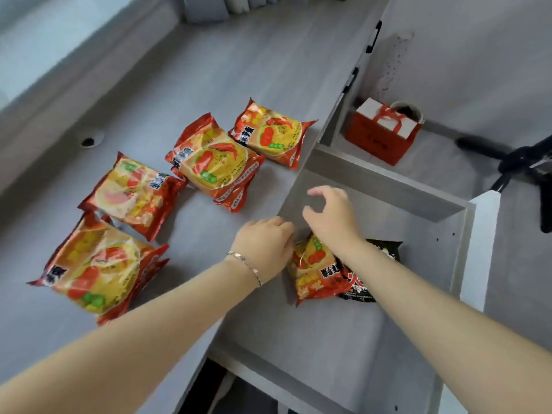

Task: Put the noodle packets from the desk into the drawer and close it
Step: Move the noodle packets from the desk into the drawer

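Observation:
Several orange-red noodle packets lie on the grey desk: one at the near left, one behind it, one in the middle and one farthest by the desk's edge. The drawer stands open on the right. Inside it an orange packet leans against the left wall, beside a black packet. My left hand rests at the desk's edge, fingers curled down onto the upper edge of that orange packet. My right hand hovers over the drawer with fingers spread, holding nothing.
A red and white gift bag stands on the floor beyond the drawer. Black chair legs reach in from the right. A round cable hole sits in the desk at the left. A wall ledge runs along the desk's far left side.

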